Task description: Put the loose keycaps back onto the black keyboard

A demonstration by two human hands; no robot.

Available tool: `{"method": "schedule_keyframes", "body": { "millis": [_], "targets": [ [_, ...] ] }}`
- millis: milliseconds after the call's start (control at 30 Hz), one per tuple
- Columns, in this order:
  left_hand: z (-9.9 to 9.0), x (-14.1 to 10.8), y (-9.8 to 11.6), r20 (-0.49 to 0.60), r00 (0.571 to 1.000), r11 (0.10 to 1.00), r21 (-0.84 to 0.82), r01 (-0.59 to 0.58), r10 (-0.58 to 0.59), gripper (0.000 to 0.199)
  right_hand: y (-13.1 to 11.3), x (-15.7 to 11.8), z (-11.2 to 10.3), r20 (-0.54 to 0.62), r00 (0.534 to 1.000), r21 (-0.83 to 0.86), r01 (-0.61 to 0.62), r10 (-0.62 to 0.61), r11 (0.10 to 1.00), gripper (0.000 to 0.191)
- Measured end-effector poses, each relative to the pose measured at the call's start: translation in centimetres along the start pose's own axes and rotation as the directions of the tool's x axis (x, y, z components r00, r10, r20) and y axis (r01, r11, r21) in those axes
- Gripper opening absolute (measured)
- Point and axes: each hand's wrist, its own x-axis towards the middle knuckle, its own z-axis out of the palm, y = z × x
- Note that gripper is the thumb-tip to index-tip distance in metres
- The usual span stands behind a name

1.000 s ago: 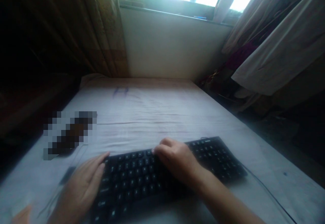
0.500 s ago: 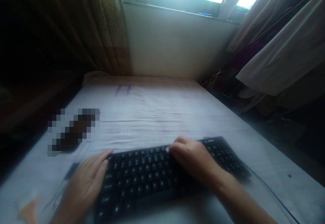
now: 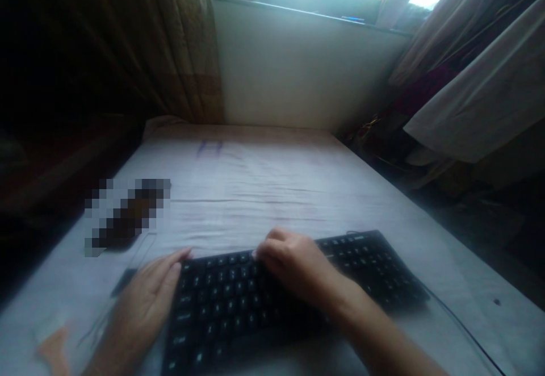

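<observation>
A black computer keyboard (image 3: pixel 230 302) lies at a slant on the white-covered surface, its near left corner toward me. My left hand (image 3: pixel 151 291) holds its left edge, with the fingertips at the far left corner and the thumb along the side. Over the upper middle keys, my right hand (image 3: pixel 293 257) is closed, its fingertips pinched together at the top row. Whatever may be between those fingertips is hidden. The right wrist and forearm cover part of the keys.
A cable (image 3: pixel 464 330) runs from the keyboard's right side. Left of my left hand lie a small dark flat object (image 3: pixel 124 281) with thin cords, a pixelated dark item (image 3: pixel 130 217) and a blurred orange-handled object (image 3: pixel 55 347). Cloth (image 3: pixel 481 109) hangs at the right, a curtain (image 3: pixel 191 41) at the left.
My right hand has moved left along the keyboard's top row, uncovering keys on the right. My left hand stays at the left edge. The whole view has shifted slightly.
</observation>
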Motion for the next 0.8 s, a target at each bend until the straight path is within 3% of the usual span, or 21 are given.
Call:
{"method": "schedule_keyframes", "body": {
  "millis": [667,800],
  "targets": [
    [-0.1,0.1,0.0,0.01,1.0,1.0,-0.023,0.015,-0.014,0.047,2.5,-1.1,-3.0,0.11,0.989,-0.134,-0.084,0.099,0.987,0.015],
    [-0.1,0.2,0.3,0.017,0.999,0.999,-0.016,0.044,-0.044,0.049,2.8,-1.3,-3.9,0.167,0.971,-0.191,-0.141,0.174,0.971,0.016]
  ]
}}
